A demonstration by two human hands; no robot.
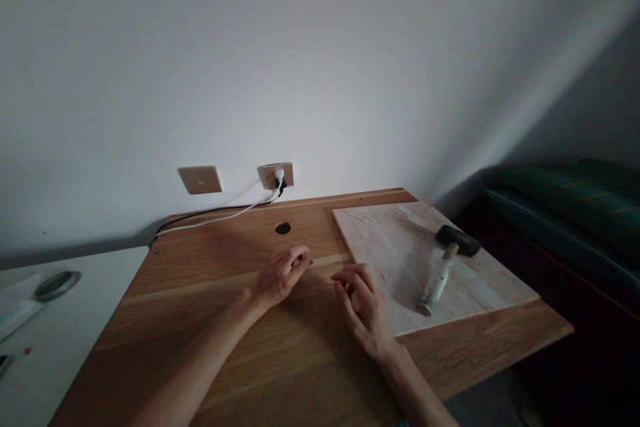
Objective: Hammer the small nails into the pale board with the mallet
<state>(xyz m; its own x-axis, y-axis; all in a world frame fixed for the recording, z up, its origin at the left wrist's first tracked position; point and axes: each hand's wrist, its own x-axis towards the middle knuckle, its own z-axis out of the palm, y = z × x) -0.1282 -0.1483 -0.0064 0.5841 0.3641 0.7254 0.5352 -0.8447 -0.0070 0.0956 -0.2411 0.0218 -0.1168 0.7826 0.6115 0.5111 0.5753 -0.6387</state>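
Observation:
My left hand (280, 275) rests on the wooden desk (210, 320), fingers curled inward with the tips pinched near something tiny that I cannot make out. My right hand (364, 307) lies beside it, fingers bent and loosely together, its tips at the left edge of a pale square board (395, 240). A mallet (447, 265) with a black head and light handle lies on that board, a hand's width to the right of my right hand.
A cable hole (283, 228) sits near the desk's back edge. White and black cables (220, 217) run to a wall socket (276, 175) beside a switch plate (201, 179). A white table (75, 320) adjoins at left, a dark green bed (575, 207) at right.

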